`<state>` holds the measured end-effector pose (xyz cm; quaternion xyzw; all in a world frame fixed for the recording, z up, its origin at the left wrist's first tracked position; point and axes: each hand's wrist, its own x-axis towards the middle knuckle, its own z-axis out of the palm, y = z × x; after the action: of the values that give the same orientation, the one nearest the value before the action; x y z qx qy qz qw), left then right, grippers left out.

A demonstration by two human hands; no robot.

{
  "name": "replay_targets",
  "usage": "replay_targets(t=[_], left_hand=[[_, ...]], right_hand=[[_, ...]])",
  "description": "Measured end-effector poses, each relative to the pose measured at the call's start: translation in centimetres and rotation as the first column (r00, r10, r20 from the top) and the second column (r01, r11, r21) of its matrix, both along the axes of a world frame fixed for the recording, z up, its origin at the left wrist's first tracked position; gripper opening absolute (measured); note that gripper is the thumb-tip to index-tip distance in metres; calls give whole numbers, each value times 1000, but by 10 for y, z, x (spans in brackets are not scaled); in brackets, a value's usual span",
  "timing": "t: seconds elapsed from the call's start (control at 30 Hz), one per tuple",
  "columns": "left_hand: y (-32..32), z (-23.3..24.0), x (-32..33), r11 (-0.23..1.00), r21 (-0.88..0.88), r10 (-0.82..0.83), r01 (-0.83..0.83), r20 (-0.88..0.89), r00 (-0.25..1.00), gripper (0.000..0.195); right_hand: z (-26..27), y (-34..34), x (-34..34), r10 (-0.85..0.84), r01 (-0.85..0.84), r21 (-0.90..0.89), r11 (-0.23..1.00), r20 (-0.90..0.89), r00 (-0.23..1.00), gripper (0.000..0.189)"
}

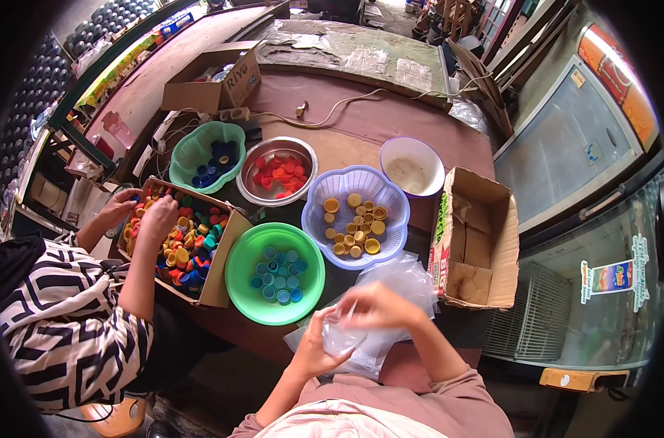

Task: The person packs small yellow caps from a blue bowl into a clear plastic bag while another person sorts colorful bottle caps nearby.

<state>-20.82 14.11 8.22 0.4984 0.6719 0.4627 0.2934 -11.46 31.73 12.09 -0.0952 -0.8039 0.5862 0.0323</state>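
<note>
A clear plastic bag (340, 338) is in my left hand (314, 346), held just in front of my body. My right hand (380, 306), blurred by motion, is over the bag's upper part; whether its fingers pinch the film is unclear. More clear plastic bags (400, 276) lie loosely on the table beneath and behind both hands. Just beyond them stands a purple plastic basket (316, 241) with yellow bottle caps (359, 224). To the left, a green plastic basin (239, 295) holds light-blue bottle caps (280, 274).
A co-worker's hands (159, 213) reach into a cardboard box (214, 293) of mixed caps at left. Behind are a steel bowl (244, 189) of red caps, a green basket (181, 156) of dark-blue caps and a white bowl (439, 175). An open cardboard box (477, 274) stands right, near a glass-door fridge (573, 148).
</note>
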Motion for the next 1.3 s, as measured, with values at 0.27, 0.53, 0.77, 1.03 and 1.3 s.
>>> replay_targets(t=[0.27,0.53,0.77,1.03,1.3], left_hand=[[0,0,-16,996,17,82,-85,148,986,87],[10,4,-20,991,-1,130,-133,214,968,89],[26,-11,-22,986,0,161,-165,217,963,88],[25,-5,-15,983,7,180,-182,81,980,78],[21,16,-2,969,244,41,-31,-35,999,78]], right_hand=[[-145,95,-59,-492,297,728,618,64,868,27],[-173,107,-58,-414,141,824,549,122,902,16],[-70,62,-32,-549,494,-417,763,-15,836,22],[24,-9,-2,-157,177,86,981,-199,967,15],[25,-31,5,80,-103,446,889,70,994,7]])
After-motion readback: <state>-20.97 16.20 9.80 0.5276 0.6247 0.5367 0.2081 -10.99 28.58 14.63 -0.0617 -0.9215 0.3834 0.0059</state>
